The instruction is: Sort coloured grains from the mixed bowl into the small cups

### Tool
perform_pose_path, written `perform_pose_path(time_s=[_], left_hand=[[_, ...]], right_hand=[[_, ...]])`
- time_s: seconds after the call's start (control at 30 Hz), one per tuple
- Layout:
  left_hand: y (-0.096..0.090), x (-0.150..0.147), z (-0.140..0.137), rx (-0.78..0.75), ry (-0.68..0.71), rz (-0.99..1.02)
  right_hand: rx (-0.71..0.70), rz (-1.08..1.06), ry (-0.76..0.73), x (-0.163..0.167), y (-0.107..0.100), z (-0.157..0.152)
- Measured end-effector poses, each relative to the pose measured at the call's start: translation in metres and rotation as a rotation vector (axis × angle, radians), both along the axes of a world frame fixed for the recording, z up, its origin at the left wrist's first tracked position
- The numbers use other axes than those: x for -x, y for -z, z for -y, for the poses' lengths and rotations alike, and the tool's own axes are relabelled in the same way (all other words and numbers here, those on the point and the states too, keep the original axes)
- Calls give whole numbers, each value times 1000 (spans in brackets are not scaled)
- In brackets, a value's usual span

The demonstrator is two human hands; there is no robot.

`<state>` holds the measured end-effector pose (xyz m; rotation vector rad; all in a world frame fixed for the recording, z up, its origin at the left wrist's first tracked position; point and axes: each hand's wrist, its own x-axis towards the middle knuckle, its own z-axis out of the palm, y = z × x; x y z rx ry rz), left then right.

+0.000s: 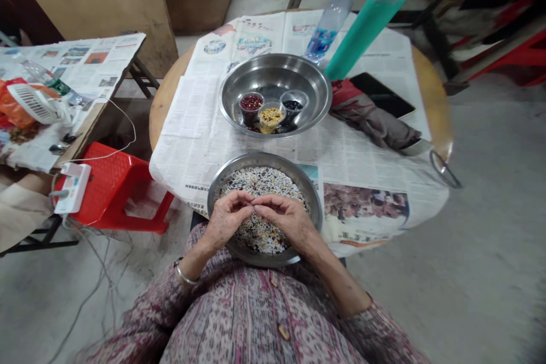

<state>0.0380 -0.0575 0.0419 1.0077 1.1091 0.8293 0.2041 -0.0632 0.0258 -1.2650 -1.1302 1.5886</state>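
Steel basin pair (pixel 314 199), three cups (pixel 272 118), left hand (pixel 228 216) meeting right hand (pixel 288 219), cannot tell if grasping

Home or simple workroom, cannot tell which. Newspaper (pixel 205 108) is covering a round wooden table (pixel 165 94); a power strip (pixel 75 190) is resting on a red plastic stool (pixel 108 193); bare grey floor (pixel 482 250) is showing around.

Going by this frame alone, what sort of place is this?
Probably a casual indoor workroom, maybe in a home; I can't tell which. Clues: a newspaper-covered round table, a red plastic stool, and a metal bowl holding cups of grains.
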Motion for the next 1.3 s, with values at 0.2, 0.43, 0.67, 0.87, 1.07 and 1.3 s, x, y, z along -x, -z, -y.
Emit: perform_pose_path(time_s=[0.2,0.43,0.67,0.87,1.07,1.3], left_hand=[[2,-2,0,-97,45,-113],[2,-3,0,-118,55,-158],[1,-3,1,-81,6,-96],[-9,-2,-1,44,-32,64],[-13,-1,-2,95,-85,121],[-8,-2,-3,124,-132,163]], right_hand=[[-31,10,13,1,5,0],[-54,44,11,2,7,-1],[-69,60,36,3,1,1],[-63,68,87,4,-8,1],[-53,38,138,4,-13,2],[-76,52,126,7,-10,7]])
